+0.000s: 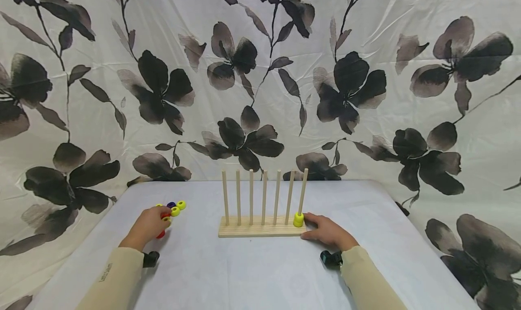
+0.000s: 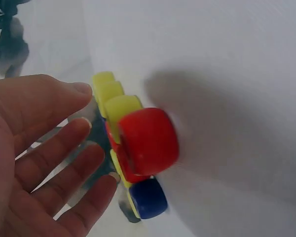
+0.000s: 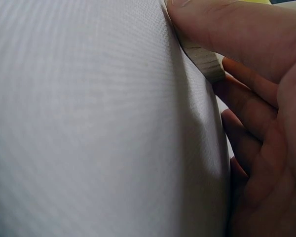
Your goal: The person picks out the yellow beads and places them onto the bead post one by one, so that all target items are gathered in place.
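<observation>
My left hand (image 1: 147,226) is over a cluster of beads on the left of the table, its thumb and fingers apart with nothing between them in the left wrist view. A red bead (image 2: 150,140) is nearest that camera, with a blue bead (image 2: 148,198) below and yellow beads (image 2: 121,109) behind. In the head view the hand covers part of the cluster. My right hand (image 1: 329,231) holds the right end of a wooden peg rack (image 1: 260,231), thumb in front and fingers behind the base (image 3: 204,63). Yellow beads (image 1: 298,220) are stacked on its rightmost peg.
The rack's other upright pegs (image 1: 251,197) carry no beads. A white cloth covers the table (image 1: 228,274). Behind its far edge hangs a floral curtain (image 1: 301,111). Dark wrist devices (image 1: 151,259) sit at both sleeve cuffs.
</observation>
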`<state>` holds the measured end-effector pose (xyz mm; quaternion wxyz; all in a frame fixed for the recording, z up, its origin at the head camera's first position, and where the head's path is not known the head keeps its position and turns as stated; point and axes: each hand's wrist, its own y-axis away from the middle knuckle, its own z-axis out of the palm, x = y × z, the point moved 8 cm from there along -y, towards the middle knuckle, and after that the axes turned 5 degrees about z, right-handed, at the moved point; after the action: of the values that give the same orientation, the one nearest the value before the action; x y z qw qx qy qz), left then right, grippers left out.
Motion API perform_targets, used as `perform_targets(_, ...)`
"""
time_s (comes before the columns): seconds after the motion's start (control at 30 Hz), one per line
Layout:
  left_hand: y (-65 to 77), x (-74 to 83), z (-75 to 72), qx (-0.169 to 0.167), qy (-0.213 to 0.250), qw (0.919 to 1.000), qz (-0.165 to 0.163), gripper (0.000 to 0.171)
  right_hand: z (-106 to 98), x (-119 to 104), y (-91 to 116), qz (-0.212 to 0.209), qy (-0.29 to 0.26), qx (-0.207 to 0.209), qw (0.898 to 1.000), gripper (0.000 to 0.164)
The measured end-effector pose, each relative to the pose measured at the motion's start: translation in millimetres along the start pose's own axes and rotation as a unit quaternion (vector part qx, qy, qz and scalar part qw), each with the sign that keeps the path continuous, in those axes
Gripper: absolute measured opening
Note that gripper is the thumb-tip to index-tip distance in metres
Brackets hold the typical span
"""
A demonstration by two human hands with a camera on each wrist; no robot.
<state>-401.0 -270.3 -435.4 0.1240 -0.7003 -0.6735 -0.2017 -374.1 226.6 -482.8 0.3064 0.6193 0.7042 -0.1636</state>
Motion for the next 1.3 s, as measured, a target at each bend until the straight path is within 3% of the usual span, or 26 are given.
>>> perform_targets(0.3, -3.1, -5.7, 5.3, -0.002, -0.013, 0.9999, -0.007, 0.043, -0.8, 0.5, 0.0, 0.003, 0.000, 0.003, 1.000, 0.076)
perform_targets(0.9, -7.3, -1.9, 7.0, 0.008, -0.048, 0.9988, -0.011, 0.040, 0.2, -0.4, -3.0, 0.009, -0.014, 0.000, 1.000, 0.075)
perform_targets(1.3, -8.6, 2.0, 7.5, 0.011, -0.062, 0.9980, 0.011, 0.036, 0.3, 0.4, -3.0, 0.011, -0.009, -0.004, 1.000, 0.076)
